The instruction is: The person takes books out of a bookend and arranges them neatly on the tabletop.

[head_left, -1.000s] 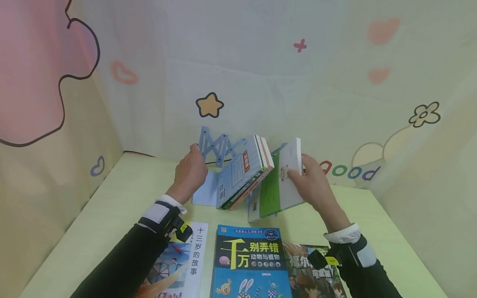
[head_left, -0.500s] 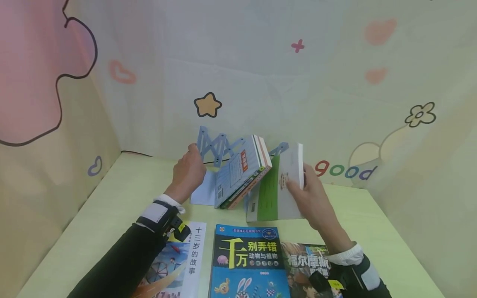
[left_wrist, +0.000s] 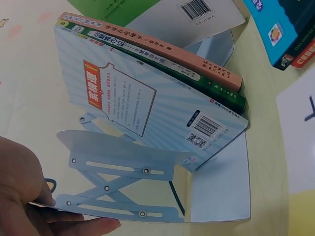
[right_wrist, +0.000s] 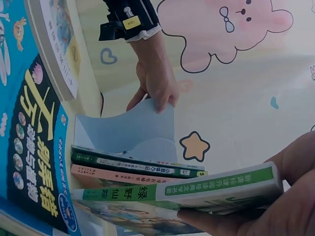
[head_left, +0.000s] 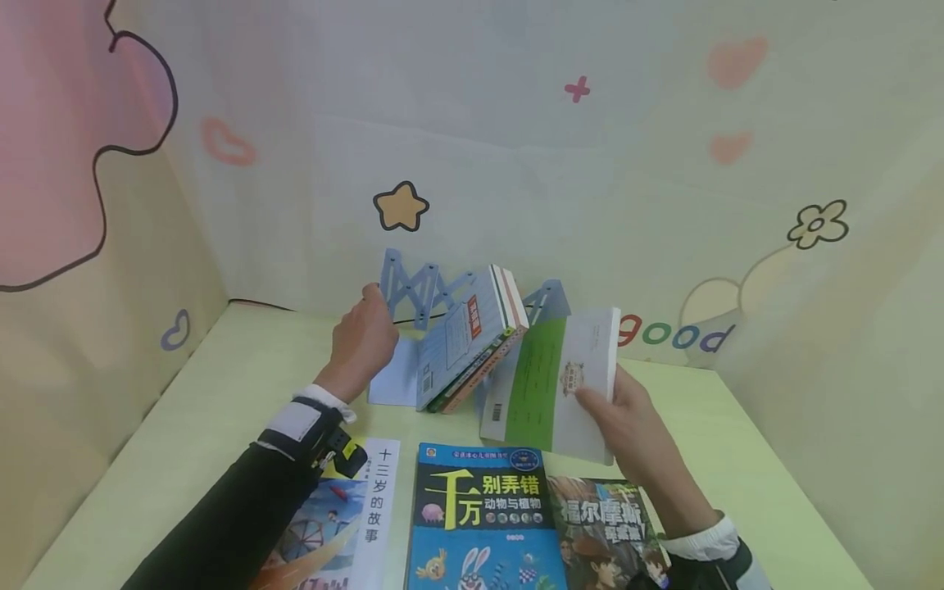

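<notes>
My left hand (head_left: 361, 344) grips the left end panel of a light-blue metal expanding bookend (head_left: 422, 288), its crisscross bars stretched out behind the books. Several thin books (head_left: 460, 340) lean to the right inside it; the left wrist view shows a pale-blue back cover (left_wrist: 147, 93) with green and pink spines behind. My right hand (head_left: 637, 438) holds a white-and-green book (head_left: 534, 377) by its right edge, thumb on the cover. That book stands tilted at the bookend's right part, beside the leaning ones. Its green-lettered spine (right_wrist: 216, 189) shows in the right wrist view.
Nearer on the pale-yellow table (head_left: 184, 426) lie a white-edged book (head_left: 376, 508), a blue animal-and-plant book (head_left: 483, 524) and a dark-covered book (head_left: 608, 524). Behind the bookend rises a wall cloth (head_left: 472, 164) with printed shapes.
My right hand has drawn the white-and-green book rightward and lower, towards me, uncovering the bookend's right end. The left hand keeps its grip on the panel. The head view has shifted slightly.
</notes>
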A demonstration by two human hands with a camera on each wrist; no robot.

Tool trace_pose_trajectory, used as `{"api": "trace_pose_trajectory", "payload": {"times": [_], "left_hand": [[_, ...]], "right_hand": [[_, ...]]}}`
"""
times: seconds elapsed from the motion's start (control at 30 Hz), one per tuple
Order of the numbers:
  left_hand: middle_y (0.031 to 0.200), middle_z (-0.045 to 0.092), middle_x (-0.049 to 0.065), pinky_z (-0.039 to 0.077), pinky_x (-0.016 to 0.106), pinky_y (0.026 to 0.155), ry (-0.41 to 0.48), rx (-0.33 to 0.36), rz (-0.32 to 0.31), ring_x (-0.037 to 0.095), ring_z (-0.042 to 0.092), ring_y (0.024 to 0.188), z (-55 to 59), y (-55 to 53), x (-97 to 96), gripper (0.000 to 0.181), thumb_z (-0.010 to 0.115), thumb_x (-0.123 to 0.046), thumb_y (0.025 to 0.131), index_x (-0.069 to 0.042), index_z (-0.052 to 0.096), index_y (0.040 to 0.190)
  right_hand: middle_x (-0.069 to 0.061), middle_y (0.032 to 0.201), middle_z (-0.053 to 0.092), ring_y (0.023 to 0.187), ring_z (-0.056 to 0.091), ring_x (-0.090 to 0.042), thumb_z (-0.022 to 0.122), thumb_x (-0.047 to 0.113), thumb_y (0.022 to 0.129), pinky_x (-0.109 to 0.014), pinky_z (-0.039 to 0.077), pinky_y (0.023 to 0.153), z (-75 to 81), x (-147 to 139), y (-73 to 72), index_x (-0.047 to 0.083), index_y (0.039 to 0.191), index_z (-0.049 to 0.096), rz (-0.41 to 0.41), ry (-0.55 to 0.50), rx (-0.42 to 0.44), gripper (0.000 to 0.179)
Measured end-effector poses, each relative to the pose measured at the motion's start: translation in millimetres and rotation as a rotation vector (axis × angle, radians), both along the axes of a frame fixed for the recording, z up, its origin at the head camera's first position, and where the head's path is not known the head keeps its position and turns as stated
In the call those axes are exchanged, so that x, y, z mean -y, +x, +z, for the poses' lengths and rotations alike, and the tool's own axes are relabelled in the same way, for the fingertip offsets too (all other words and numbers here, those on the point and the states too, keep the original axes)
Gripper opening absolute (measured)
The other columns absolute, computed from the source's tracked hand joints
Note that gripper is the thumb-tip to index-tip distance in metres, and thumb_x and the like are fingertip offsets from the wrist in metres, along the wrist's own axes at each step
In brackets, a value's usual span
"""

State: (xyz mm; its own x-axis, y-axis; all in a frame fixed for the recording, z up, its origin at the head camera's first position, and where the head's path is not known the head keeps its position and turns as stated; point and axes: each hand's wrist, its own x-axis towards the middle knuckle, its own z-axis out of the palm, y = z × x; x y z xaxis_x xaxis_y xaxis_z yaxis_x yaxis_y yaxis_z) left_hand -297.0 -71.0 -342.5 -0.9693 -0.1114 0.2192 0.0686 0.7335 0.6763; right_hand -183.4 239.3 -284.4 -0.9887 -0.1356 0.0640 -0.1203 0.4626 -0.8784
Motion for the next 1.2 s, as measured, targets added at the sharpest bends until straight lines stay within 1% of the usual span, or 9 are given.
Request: {"api": "trace_pose_trajectory", "payload": {"times": [0.27,0.57,0.63,0.73,0.9,0.97,1.07,1.13,1.2], "left_hand": [[0.101,0.066,0.026,0.048,0.038,0.056,-0.007,-0.019,-0.017,0.035,0.066,0.076,-0.9,0.7,3.5,0.034,0.054,-0.003,0.100,0.011,0.044,0.130],[0.102,0.068,0.028,0.047,0.038,0.054,-0.013,-0.048,-0.026,0.036,0.067,0.074,1.1,2.4,5.1,0.030,0.053,-0.002,0.099,0.011,0.046,0.125],[0.103,0.068,0.028,0.047,0.038,0.053,-0.015,-0.049,-0.028,0.036,0.067,0.075,0.9,2.2,4.8,0.029,0.053,-0.002,0.099,0.011,0.046,0.125],[0.105,0.068,0.029,0.048,0.038,0.054,-0.016,-0.047,-0.028,0.036,0.068,0.077,0.4,2.0,4.5,0.030,0.052,-0.003,0.100,0.011,0.046,0.125],[0.116,0.066,0.030,0.053,0.041,0.063,0.046,-0.025,-0.050,0.038,0.069,0.088,0.5,1.6,2.7,0.036,0.051,-0.002,0.101,0.012,0.042,0.133],[0.121,0.064,0.032,0.055,0.043,0.068,0.074,-0.011,-0.061,0.040,0.069,0.094,0.6,1.7,2.2,0.038,0.050,-0.002,0.102,0.012,0.040,0.136],[0.127,0.062,0.032,0.057,0.046,0.075,0.093,0.008,-0.064,0.041,0.068,0.101,0.9,2.0,1.8,0.039,0.048,-0.003,0.103,0.012,0.038,0.138],[0.129,0.061,0.033,0.057,0.046,0.077,0.099,0.017,-0.064,0.041,0.068,0.104,1.0,2.0,1.6,0.040,0.048,-0.003,0.104,0.011,0.037,0.139],[0.130,0.060,0.032,0.057,0.046,0.078,0.101,0.023,-0.066,0.041,0.067,0.105,1.1,2.0,1.8,0.040,0.047,-0.003,0.104,0.011,0.037,0.139]], "right_hand": [[-0.029,0.144,0.052,0.121,0.060,-0.050,0.042,0.014,0.111,-0.057,0.058,0.084,-15.1,-10,7.3,0.008,0.160,0.030,-0.058,0.008,-0.041,0.051],[-0.026,0.138,0.056,0.114,0.065,-0.045,0.042,0.014,0.112,-0.047,0.062,0.079,-30.2,-17,13.7,0.008,0.157,0.034,-0.117,-0.048,-0.097,0.046],[-0.026,0.138,0.056,0.113,0.066,-0.042,0.041,0.014,0.111,-0.045,0.062,0.079,-30.7,-18,15.4,0.007,0.156,0.034,-0.134,-0.061,-0.093,0.046],[-0.026,0.138,0.056,0.107,0.069,-0.032,0.041,0.013,0.111,-0.041,0.062,0.077,-29.2,-19,18.7,0.005,0.155,0.034,-0.155,-0.076,-0.089,0.045],[-0.027,0.138,0.055,0.098,0.071,-0.016,0.040,0.010,0.111,-0.039,0.062,0.075,-24.4,-21,26.3,0.002,0.155,0.033,-0.171,-0.144,-0.124,0.045],[-0.023,0.136,0.057,0.097,0.072,-0.015,0.040,0.011,0.111,-0.039,0.062,0.074,-22.3,-23,29.9,0.001,0.155,0.033,-0.175,-0.177,-0.137,0.045],[-0.009,0.129,0.063,0.098,0.073,-0.017,0.040,0.012,0.112,-0.040,0.062,0.074,-19.1,-25,35.2,0.000,0.154,0.033,-0.179,-0.235,-0.142,0.045],[0.000,0.125,0.064,0.099,0.073,-0.017,0.040,0.013,0.112,-0.040,0.062,0.074,-17.1,-27,38.9,0.001,0.154,0.032,-0.174,-0.277,-0.136,0.045],[0.005,0.123,0.066,0.100,0.073,-0.018,0.041,0.014,0.112,-0.039,0.062,0.075,-15.3,-30,42.8,0.002,0.154,0.031,-0.173,-0.319,-0.123,0.045]]}}
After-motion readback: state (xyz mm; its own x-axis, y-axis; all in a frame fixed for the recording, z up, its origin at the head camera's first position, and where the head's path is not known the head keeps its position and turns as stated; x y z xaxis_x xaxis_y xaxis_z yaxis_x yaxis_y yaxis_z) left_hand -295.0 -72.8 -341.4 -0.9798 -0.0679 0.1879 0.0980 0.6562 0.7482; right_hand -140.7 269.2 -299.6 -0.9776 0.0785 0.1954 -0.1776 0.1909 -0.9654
